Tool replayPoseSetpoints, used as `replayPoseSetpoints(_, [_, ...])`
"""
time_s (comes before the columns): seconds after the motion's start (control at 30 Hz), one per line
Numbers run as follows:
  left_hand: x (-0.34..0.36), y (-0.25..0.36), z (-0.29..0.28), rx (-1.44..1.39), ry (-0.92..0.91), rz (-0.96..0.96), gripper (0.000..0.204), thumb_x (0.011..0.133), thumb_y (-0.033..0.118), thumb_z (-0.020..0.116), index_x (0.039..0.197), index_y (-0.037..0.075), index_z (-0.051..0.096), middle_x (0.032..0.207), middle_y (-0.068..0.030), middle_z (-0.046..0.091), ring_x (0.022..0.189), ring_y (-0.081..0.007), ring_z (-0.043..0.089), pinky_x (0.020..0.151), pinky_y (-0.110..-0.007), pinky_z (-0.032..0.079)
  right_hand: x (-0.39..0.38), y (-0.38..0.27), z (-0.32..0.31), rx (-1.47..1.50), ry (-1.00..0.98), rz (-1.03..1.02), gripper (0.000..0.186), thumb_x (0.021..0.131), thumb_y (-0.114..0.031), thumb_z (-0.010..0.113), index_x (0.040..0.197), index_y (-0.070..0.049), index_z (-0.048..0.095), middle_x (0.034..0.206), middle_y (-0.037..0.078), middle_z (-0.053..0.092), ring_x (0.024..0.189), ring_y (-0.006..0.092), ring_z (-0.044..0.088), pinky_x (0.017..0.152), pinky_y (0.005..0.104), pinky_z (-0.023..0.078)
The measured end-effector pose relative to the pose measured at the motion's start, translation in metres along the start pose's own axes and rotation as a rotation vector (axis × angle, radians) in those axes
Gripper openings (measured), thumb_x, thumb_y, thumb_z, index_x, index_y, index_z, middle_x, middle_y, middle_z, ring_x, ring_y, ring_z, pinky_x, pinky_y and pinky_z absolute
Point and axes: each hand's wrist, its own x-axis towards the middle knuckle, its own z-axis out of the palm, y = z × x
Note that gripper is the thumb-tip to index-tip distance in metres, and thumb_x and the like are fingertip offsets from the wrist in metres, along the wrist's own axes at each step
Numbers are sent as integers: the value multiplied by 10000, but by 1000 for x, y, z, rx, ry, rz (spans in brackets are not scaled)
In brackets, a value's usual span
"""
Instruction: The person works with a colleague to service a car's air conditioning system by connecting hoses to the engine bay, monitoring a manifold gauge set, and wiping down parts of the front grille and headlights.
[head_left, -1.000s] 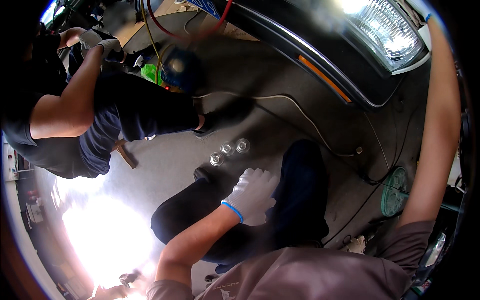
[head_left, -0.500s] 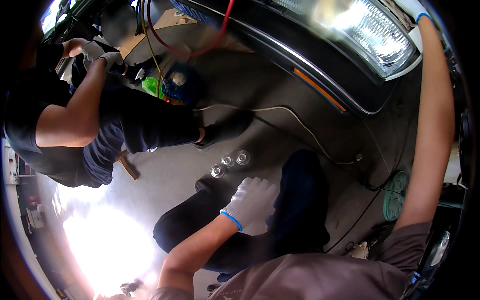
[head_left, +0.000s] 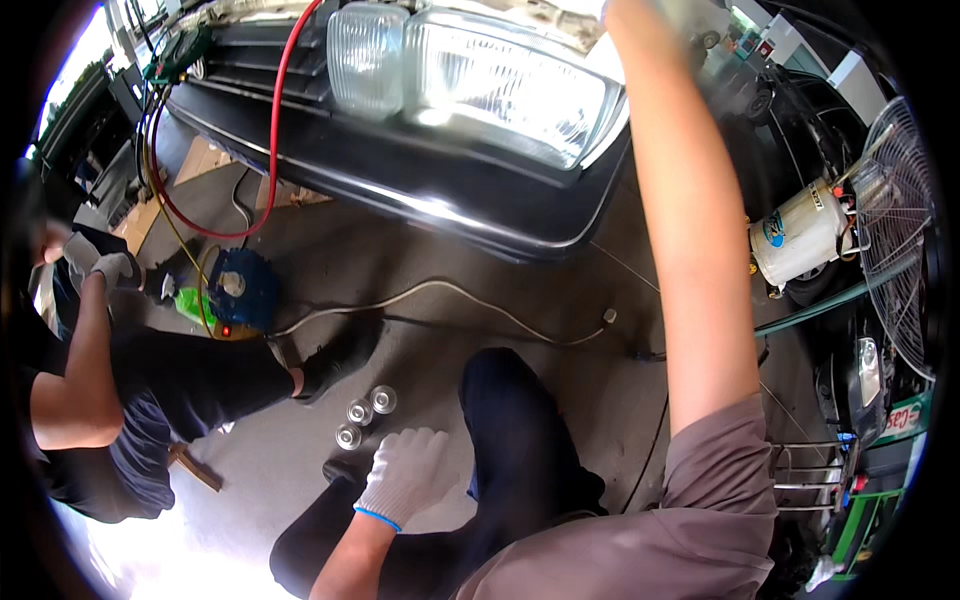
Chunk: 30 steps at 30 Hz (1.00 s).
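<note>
My left hand (head_left: 405, 478), in a white knit glove with a blue cuff, hovers over my bent legs. Its fingers look curled in; nothing shows in them, though the palm is hidden. Three small cans with silvery round tops (head_left: 360, 411) stand on the floor just beyond that hand. My right forearm (head_left: 700, 250) stretches up across the headlight's (head_left: 510, 85) outer corner to the front of a dark vehicle. The right hand itself lies past the upper edge, so what it touches is hidden. The black bumper (head_left: 430, 205) runs below the headlight.
Another person in dark clothes (head_left: 170, 390), wearing gloves, sits at the left beside a blue machine (head_left: 245, 285). A red hose (head_left: 276, 110) hangs over the bumper. A pale cable (head_left: 440, 285) crosses the floor. At the right are a white tank (head_left: 800, 235) and a large fan (head_left: 900, 230).
The view has swung right, so the vehicle, the cans and the other person sit farther left and lower. My right glove has left the picture. My left hand keeps its place over my legs.
</note>
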Motion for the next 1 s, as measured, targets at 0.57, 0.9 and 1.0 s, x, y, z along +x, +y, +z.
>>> replayPoseSetpoints(0.57, [-5, -8, 7, 20, -60, -27, 520, 934, 426, 774, 1300, 69, 682, 1162, -161, 739, 1135, -390, 711, 974, -519, 560, 29, 20, 55, 236, 346, -26, 675, 855, -575, 844, 971, 88, 791, 961, 249, 792, 936, 384, 783, 907, 471, 628])
replayPoseSetpoints(0.9, [0, -9, 7, 45, -33, 1, 541, 939, 436, 768, 1323, 64, 685, 1173, -141, 735, 1122, -363, 717, 965, -500, 572, 14, 26, 28, 134, 166, 58, 555, 1066, -540, 540, 1185, -99, 857, 1228, 147, 812, 1345, 371, 655, 1082, 544, 558])
replayPoseSetpoints(1.0, [-2, 1, -12, 47, -41, -6, 540, 929, 452, 773, 1299, 68, 689, 1182, -150, 745, 1119, -372, 726, 957, -506, 581, 5, 18, 16, 93, 198, 56, 504, 985, -506, 712, 968, -20, 846, 1167, 234, 766, 1168, 381, 723, 1017, 474, 567])
